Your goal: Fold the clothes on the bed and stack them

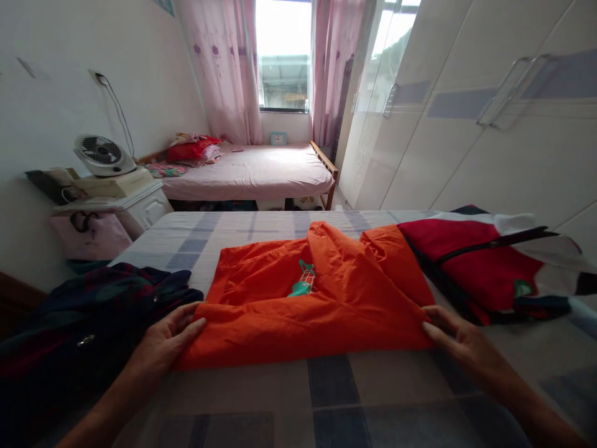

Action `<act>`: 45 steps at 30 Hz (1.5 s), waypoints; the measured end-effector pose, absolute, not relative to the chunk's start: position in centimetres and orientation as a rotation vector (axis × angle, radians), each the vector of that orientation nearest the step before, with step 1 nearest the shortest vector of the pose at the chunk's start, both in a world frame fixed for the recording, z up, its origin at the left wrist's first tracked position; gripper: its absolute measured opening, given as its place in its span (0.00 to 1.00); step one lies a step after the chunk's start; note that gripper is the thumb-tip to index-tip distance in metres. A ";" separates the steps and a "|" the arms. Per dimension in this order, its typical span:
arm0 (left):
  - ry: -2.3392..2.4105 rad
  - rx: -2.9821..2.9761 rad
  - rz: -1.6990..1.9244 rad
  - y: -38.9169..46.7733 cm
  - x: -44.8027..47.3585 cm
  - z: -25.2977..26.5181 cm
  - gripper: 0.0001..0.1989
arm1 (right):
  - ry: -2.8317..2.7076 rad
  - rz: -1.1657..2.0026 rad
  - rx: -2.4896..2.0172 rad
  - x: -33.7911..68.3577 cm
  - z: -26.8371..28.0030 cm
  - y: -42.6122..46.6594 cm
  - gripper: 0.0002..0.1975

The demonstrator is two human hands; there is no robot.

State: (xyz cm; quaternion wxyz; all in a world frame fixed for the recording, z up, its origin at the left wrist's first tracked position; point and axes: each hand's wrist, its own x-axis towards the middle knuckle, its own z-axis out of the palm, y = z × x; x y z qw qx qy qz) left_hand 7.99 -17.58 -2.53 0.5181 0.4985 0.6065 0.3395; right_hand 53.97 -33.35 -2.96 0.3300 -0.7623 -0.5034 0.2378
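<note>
An orange garment (298, 330) with a green and white print lies partly folded on the near bed, its near part turned over into a long flat strip. At the strip's left end my left hand (172, 336) pinches the cloth between thumb and fingers. My right hand (450, 330) grips the opposite end the same way. What kind of garment it is I cannot tell. Just beyond my right hand a red, white and black jacket (489, 261) lies folded, touching the orange cloth. Dark plaid clothing (93, 323) is heaped beside my left hand.
The near bed has a blue and white checked sheet (242, 225). Past it stands another bed (261, 171) with clothes piled (193, 149) at its left. A fan (105, 154) sits on a white cabinet (152, 208) to the left, above a pink bag (91, 235). White wardrobes (466, 124) line the right.
</note>
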 end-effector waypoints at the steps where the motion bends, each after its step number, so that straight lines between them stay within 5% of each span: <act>1: 1.468 1.242 0.858 -17.7 8.1 -2.9 0.33 | -1.330 0.592 -1.998 54.1 -3.5 -33.6 0.21; 9: 1.669 2.241 0.842 -17.3 6.8 -5.2 0.20 | -1.479 0.315 -2.121 53.3 -2.8 -34.6 0.18; 13: 1.438 2.663 0.977 -17.0 8.0 -4.1 0.17 | -1.616 -0.109 -1.869 50.0 0.0 -33.4 0.16; 16: 1.160 2.880 0.764 -16.8 9.5 -4.7 0.19 | -1.874 -0.046 -1.662 47.5 -0.2 -31.5 0.13; 23: 1.263 2.706 0.361 -14.2 9.7 -5.8 0.20 | -2.009 0.479 -1.715 48.0 -2.2 -28.0 0.13; 32: 1.626 2.597 0.431 -1.5 12.9 -4.4 0.26 | -1.636 0.062 -1.582 46.8 -1.8 -22.0 0.11; 36: 1.636 2.596 0.451 -1.0 13.6 -4.4 0.15 | -1.593 -0.048 -1.536 47.1 -5.2 -21.2 0.11; 45: 1.648 2.665 0.565 -3.0 13.2 -1.9 0.21 | -1.671 -0.156 -1.479 47.2 -5.2 -21.5 0.11</act>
